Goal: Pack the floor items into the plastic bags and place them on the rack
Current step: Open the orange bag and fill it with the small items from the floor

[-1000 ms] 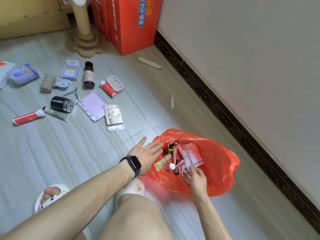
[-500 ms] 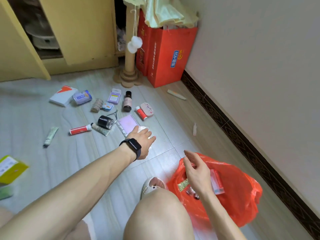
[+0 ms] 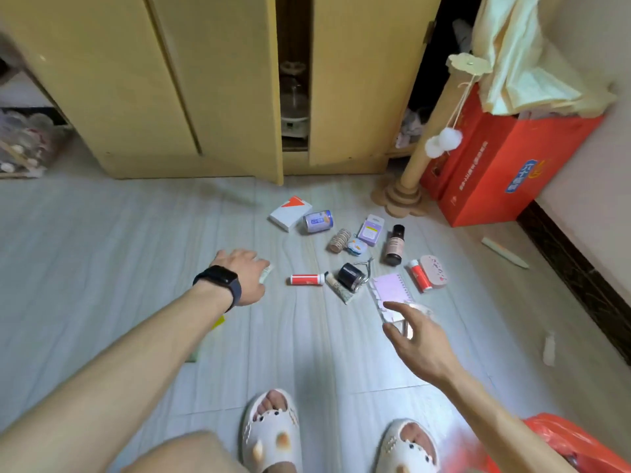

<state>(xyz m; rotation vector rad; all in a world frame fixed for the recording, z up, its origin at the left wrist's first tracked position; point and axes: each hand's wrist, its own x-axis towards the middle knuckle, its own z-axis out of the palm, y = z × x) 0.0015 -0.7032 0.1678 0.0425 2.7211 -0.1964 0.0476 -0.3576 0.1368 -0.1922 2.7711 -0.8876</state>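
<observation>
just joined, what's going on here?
A person is picking small items off the floor. Their left hand rests on a pale green tube; whether it grips is unclear. The right hand is spread open over a clear-wrapped packet next to the pink notebook. The orange plastic bag lies at lower right, unheld.

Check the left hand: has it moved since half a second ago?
Yes. The left hand has gone left, from beside the purple notebook, past the red tube, to the green tube.
</observation>
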